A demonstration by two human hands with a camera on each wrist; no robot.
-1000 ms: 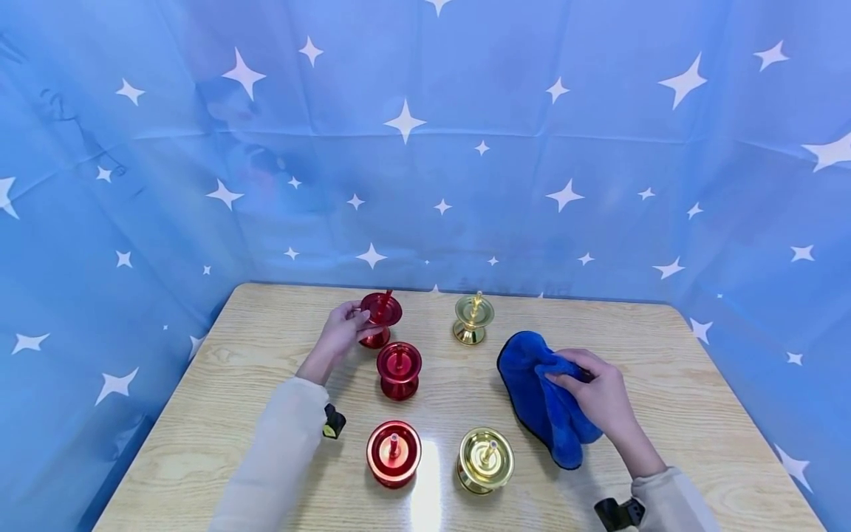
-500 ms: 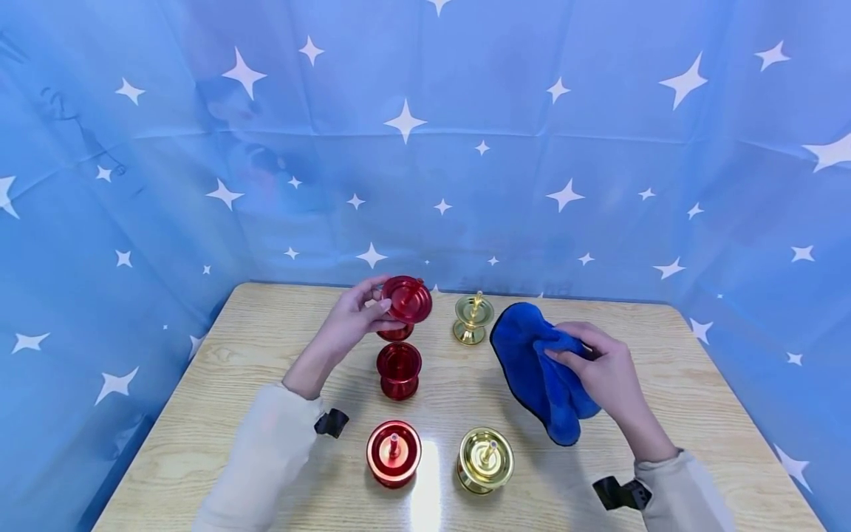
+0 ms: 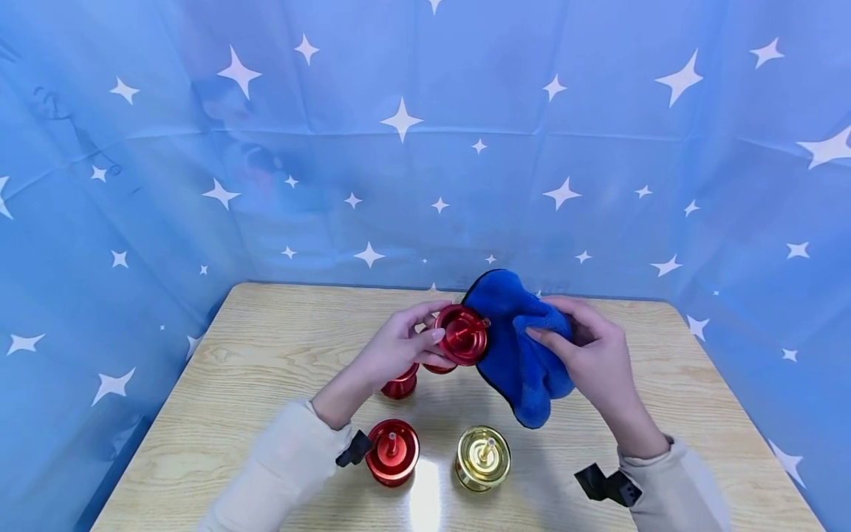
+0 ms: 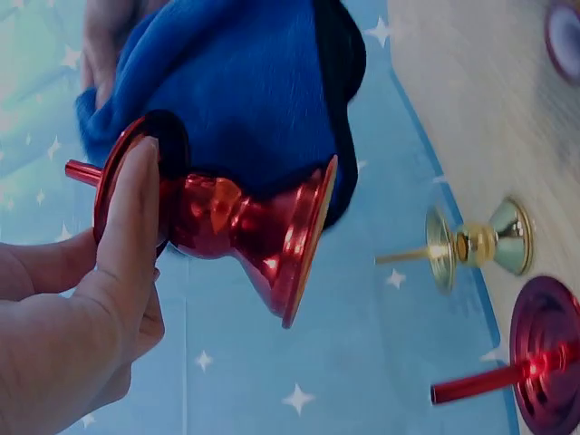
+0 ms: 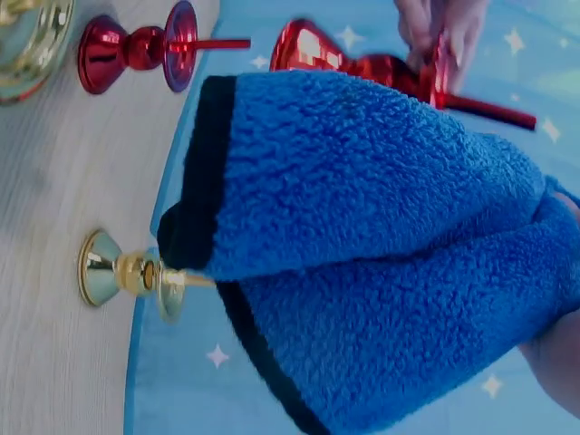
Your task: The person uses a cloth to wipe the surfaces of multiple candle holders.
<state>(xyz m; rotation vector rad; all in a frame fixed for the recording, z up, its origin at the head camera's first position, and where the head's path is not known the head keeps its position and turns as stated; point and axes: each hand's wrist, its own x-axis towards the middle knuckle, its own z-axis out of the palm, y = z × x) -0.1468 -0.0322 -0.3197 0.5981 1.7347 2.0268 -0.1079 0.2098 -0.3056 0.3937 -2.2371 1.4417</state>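
My left hand grips a shiny red candle holder by its upper dish, above the table and tilted, its spike pointing right. In the left wrist view the flared foot of this candle holder hangs free of the fingers. My right hand pinches a plush blue cloth with a dark edge. The cloth hangs right beside the red candle holder; in the head view they overlap, and whether they touch I cannot tell. From the right wrist, the blue cloth covers part of the held candle holder.
A second red candle holder stands partly behind my left hand. Nearer the front are another red one and a gold one. Another gold candle holder, hidden in the head view, stands at the back. A star-patterned blue curtain surrounds the wooden table.
My left hand has lifted the red candle holder off the back of the table and carried it right, tilting it. The right hand has moved the cloth up and left toward it.
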